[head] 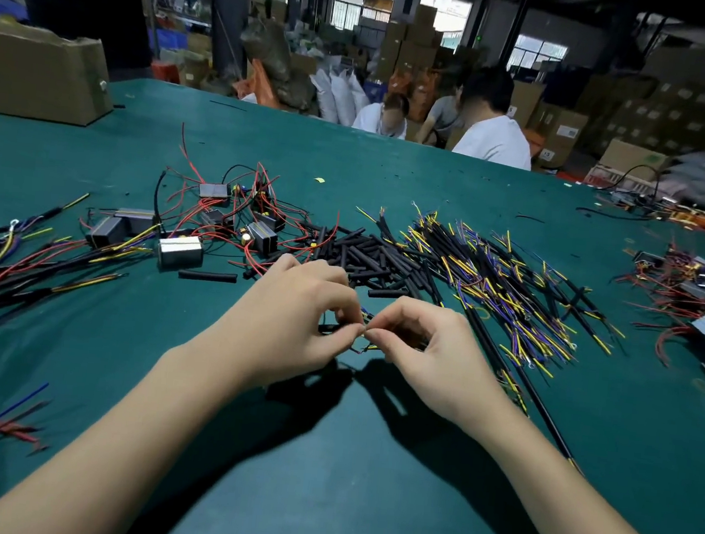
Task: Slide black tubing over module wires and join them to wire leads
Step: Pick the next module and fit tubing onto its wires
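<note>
Above the green tabletop [365, 464] the left hand [292, 325] and right hand [424, 352] meet fingertip to fingertip, each pinching thin wires [363, 331] between them, with the heap of black tubing [369, 255] just beyond both hands.

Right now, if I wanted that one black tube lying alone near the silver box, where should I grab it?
Pinch the lone black tube at its middle, coming straight down from above. It lies flat on the green table, lengthwise left to right, with bare table in front and behind, so fingers fit across its narrow sides. The silver box sits just beyond its left end, so avoid that end.
</note>
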Demonstrator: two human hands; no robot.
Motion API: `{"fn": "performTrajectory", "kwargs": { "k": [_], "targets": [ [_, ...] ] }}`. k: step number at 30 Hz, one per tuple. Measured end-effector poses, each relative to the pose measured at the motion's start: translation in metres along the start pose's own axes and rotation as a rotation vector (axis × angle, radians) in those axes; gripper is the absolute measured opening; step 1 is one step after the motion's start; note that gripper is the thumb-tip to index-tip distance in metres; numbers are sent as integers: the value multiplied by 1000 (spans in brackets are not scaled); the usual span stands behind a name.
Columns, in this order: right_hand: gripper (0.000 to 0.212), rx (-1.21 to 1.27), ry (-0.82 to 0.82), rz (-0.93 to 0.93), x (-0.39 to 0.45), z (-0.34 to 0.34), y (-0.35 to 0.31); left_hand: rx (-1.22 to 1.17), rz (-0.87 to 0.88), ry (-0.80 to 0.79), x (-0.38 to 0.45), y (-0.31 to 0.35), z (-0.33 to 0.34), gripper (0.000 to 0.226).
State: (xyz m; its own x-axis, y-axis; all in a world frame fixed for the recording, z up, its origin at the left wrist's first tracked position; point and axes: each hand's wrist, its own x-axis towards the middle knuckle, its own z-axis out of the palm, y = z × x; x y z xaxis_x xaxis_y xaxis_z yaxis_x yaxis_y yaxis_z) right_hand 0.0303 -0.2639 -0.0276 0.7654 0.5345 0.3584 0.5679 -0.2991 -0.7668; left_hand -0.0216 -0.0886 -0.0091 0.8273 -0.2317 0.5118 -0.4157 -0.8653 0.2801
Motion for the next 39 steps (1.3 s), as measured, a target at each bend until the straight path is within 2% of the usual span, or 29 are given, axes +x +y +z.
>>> {"fn": "performTrajectory", "kwargs": {
  "k": [3, 4, 8, 10, 13, 16, 18, 22, 34, 39],
  "targets": [
    [12, -29, 39, -31, -1, 0, -3, -103, -92, -7, 0, 1, 1, 11],
    [11, -106, 64, -81, -2, 1, -4, -167, -142, -13, 1, 2, 1, 11],
    [13, -927, 259, -537, -4, 9, -8, -345, -453, -149, 5, 3, 1, 17],
    [20, -1046, 339, -653, -4, 14, -12, -557, -616, -200, 6, 0, -4, 17],
    [15, -915, 327, -587, -4, 17, -11, -626, -678, -242, 5, -4, -8, 19],
    [6, -377, 133, -255, -4, 13, -8, -491, -610, -235, 4, 0, -3, 24],
    [8, -38, 70, -28, -2, 6, -8, -379, -583, -192, 4, 2, 0, 22],
    [17, 305, -19, 129, 3, -2, -7, -347, -520, -115, 3, 5, -3, 15],
    [6, 374, -44, 250, 5, -3, 0, -328, -345, -29, 3, 8, -2, 13],
    [8, 323, -81, 224, 6, -3, -3, -325, -324, -17, 2, 7, 1, 13]
  ]
}}
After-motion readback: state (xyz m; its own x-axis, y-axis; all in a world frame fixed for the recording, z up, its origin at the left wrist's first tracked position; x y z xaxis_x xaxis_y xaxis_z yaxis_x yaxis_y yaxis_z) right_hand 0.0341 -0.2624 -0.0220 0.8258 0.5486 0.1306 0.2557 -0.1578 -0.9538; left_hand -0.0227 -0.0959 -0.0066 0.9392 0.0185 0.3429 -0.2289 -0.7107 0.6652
